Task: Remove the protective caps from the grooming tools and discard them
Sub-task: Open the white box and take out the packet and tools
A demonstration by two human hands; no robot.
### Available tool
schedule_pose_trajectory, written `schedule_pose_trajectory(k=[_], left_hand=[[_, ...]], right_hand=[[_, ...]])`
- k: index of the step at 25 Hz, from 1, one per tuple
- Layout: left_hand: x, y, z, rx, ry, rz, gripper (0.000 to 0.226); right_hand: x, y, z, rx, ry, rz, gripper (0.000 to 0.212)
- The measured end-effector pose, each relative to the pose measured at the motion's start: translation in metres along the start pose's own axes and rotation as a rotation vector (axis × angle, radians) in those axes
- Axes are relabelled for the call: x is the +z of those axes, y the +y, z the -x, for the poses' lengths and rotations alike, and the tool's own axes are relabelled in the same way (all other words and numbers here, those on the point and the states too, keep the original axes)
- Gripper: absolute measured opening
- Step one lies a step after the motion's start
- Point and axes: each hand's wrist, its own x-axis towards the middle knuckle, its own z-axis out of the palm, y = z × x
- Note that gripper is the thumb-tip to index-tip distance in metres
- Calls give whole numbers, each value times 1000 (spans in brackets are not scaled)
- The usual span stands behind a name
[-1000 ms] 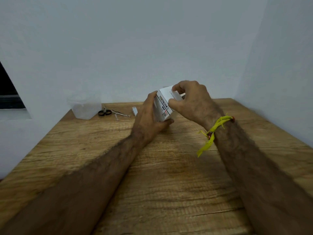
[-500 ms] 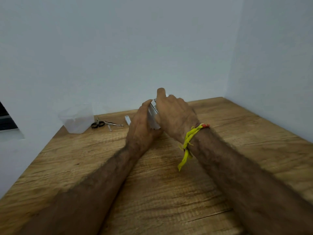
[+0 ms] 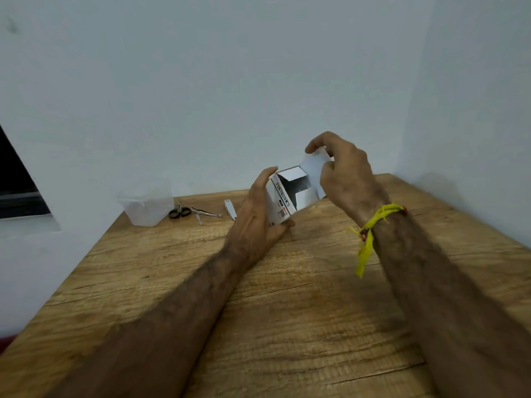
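A wooden table [image 3: 287, 297] fills the lower half of the frame, set into a corner of pale walls [image 3: 230, 81]. Two bare forearms reach in from the bottom edge toward the middle of the picture.

Right of centre, a small white box [image 3: 283, 201] with dark lettering along one side is held just above the table, tilted, with its open end facing the camera and its inside dark. The left hand [image 3: 258, 216] grips the box from the left and beneath: the thumb lies over the upper left corner and the fingers curl under the lower end. The right hand [image 3: 342, 170], up and to the right of the box, pinches the opened white flap [image 3: 314, 165] between thumb and fingertips, holding it folded back from the opening. A yellow band [image 3: 370, 228] is tied round the right wrist, its loose end hanging down.

At the left centre of the frame, by the back wall, stands a clear plastic container [image 3: 146, 206]. Just right of it lie the grooming tools in a row on the table: small scissors [image 3: 179, 211] with black loops, a metal clipper-like tool [image 3: 205, 214], then a small white tool [image 3: 230, 208] near the left wrist. All three lie well apart from either hand's grip. Caps on them are too small to make out.
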Motion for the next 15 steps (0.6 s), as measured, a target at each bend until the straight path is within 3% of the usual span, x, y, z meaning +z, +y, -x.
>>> schedule_pose_trajectory(k=[4,7,11,13,15], left_hand=[[1,-3,-1,121,-11,-111,85],[2,-3,-2,142,-26,-165,79],[1,-5,-3,86,-31,-191,88],[1,-7,-4,87,-20,-190,94],[-1,-7,-4,93,0,-167,96]], right_hand=[[13,14,-4,-8,247,-54,44],[16,26,-7,-26,306,75,34],[10,7,1,-402,560,196,27],[10,-7,6,-560,430,62,25],[17,-14,10,-464,91,-33,30]])
